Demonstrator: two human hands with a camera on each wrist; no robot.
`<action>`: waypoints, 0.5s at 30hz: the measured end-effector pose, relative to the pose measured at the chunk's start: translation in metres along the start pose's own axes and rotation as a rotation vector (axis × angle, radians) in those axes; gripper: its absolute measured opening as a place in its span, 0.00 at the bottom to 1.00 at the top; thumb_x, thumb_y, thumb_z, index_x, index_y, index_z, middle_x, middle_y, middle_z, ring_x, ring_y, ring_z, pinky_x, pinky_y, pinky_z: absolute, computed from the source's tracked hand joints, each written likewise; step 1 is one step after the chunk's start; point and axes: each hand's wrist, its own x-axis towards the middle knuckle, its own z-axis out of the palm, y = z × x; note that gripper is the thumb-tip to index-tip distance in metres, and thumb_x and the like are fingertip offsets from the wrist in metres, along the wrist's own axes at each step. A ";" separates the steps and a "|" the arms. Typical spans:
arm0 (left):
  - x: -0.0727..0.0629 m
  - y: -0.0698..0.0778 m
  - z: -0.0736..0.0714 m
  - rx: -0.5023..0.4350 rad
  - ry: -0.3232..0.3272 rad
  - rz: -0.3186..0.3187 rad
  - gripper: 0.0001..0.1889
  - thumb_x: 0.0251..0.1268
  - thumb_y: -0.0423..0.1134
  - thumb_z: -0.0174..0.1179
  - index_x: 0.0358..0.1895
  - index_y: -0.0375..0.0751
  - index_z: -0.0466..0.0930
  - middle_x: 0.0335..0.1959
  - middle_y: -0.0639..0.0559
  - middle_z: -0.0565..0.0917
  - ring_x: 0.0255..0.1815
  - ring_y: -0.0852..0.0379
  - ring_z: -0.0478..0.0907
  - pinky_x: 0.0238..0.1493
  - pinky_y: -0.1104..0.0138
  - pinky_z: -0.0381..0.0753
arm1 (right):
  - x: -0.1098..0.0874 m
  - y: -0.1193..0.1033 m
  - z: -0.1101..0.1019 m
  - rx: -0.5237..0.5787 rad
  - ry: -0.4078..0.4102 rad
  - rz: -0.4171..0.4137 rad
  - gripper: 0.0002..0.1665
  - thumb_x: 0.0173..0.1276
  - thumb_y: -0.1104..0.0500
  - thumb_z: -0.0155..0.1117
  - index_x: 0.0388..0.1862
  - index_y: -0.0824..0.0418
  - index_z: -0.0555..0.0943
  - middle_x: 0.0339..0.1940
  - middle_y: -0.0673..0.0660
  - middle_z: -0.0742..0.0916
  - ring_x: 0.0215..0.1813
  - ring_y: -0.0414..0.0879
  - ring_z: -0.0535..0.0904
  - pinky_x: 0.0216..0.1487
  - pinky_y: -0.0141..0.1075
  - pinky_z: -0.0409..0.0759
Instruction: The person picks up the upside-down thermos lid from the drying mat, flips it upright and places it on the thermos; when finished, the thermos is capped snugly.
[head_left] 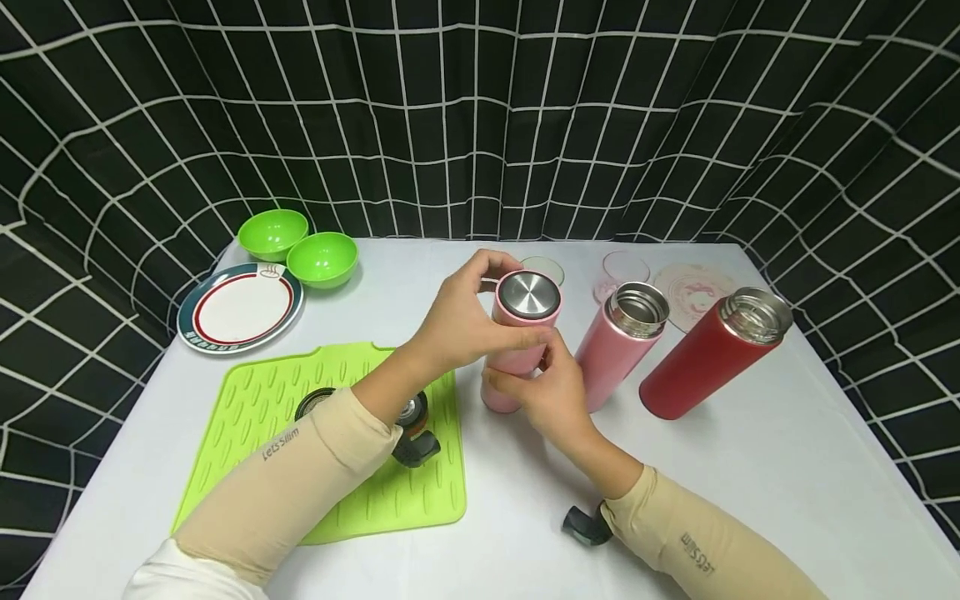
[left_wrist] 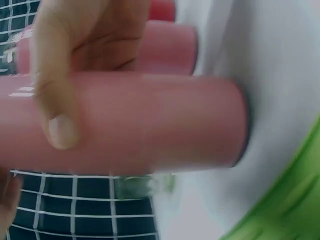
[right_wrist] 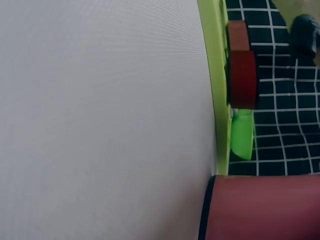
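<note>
A pink thermos flask stands upright on the table, with a silver-topped lid on it. My left hand holds the flask's top at the lid, thumb in front and fingers behind. Lower down, my right hand grips the body; its thumb lies across the pink wall in the left wrist view. To the right stand an open pink flask and an open red flask. The right wrist view shows the held flask's base on the table.
A green drying mat lies left, bearing a red lid and other lids partly under my left sleeve. Farther back are a plate and two green bowls. Clear round dishes and a patterned one sit behind the flasks.
</note>
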 end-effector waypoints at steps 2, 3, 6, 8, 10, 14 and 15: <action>0.002 -0.001 -0.003 -0.017 -0.012 0.019 0.34 0.41 0.40 0.81 0.56 0.42 0.77 0.51 0.57 0.82 0.55 0.59 0.76 0.59 0.63 0.73 | 0.001 0.001 -0.001 -0.020 0.014 -0.009 0.38 0.46 0.59 0.83 0.57 0.54 0.74 0.48 0.54 0.84 0.50 0.47 0.78 0.55 0.43 0.74; 0.003 -0.001 -0.005 -0.042 -0.036 0.025 0.32 0.43 0.37 0.79 0.57 0.40 0.77 0.52 0.56 0.82 0.56 0.59 0.76 0.60 0.62 0.72 | 0.001 0.001 -0.001 -0.023 0.016 -0.010 0.38 0.46 0.59 0.83 0.57 0.54 0.75 0.48 0.54 0.84 0.50 0.47 0.78 0.54 0.43 0.74; 0.003 -0.001 -0.008 -0.054 -0.095 0.009 0.37 0.44 0.35 0.78 0.62 0.39 0.72 0.58 0.54 0.78 0.59 0.59 0.73 0.62 0.63 0.70 | 0.002 0.001 -0.002 -0.032 0.010 -0.019 0.37 0.46 0.58 0.83 0.56 0.53 0.76 0.47 0.52 0.84 0.49 0.46 0.79 0.54 0.43 0.75; 0.001 -0.001 -0.004 -0.013 -0.071 0.004 0.39 0.43 0.41 0.80 0.62 0.40 0.70 0.57 0.54 0.77 0.57 0.60 0.73 0.60 0.64 0.71 | 0.002 0.002 -0.002 -0.027 0.001 -0.015 0.37 0.46 0.58 0.83 0.56 0.54 0.76 0.47 0.52 0.84 0.50 0.45 0.79 0.54 0.43 0.75; -0.001 0.000 0.001 0.020 -0.015 0.008 0.40 0.39 0.45 0.82 0.59 0.41 0.71 0.55 0.56 0.78 0.56 0.61 0.74 0.59 0.64 0.72 | 0.001 0.001 -0.003 -0.016 -0.007 -0.007 0.36 0.47 0.57 0.83 0.56 0.55 0.76 0.47 0.53 0.85 0.50 0.45 0.79 0.55 0.43 0.75; 0.000 -0.002 0.000 -0.072 -0.015 -0.006 0.33 0.42 0.37 0.80 0.56 0.39 0.77 0.52 0.55 0.83 0.53 0.58 0.78 0.58 0.62 0.74 | 0.001 0.001 -0.004 0.011 -0.023 0.006 0.35 0.47 0.58 0.83 0.55 0.57 0.77 0.45 0.56 0.85 0.49 0.47 0.80 0.55 0.43 0.76; 0.001 -0.003 -0.001 -0.114 -0.046 -0.016 0.33 0.43 0.34 0.78 0.57 0.38 0.77 0.52 0.53 0.83 0.54 0.57 0.78 0.58 0.61 0.74 | 0.001 0.001 -0.005 0.011 -0.026 0.008 0.35 0.47 0.58 0.83 0.55 0.57 0.78 0.45 0.56 0.86 0.48 0.47 0.80 0.54 0.43 0.76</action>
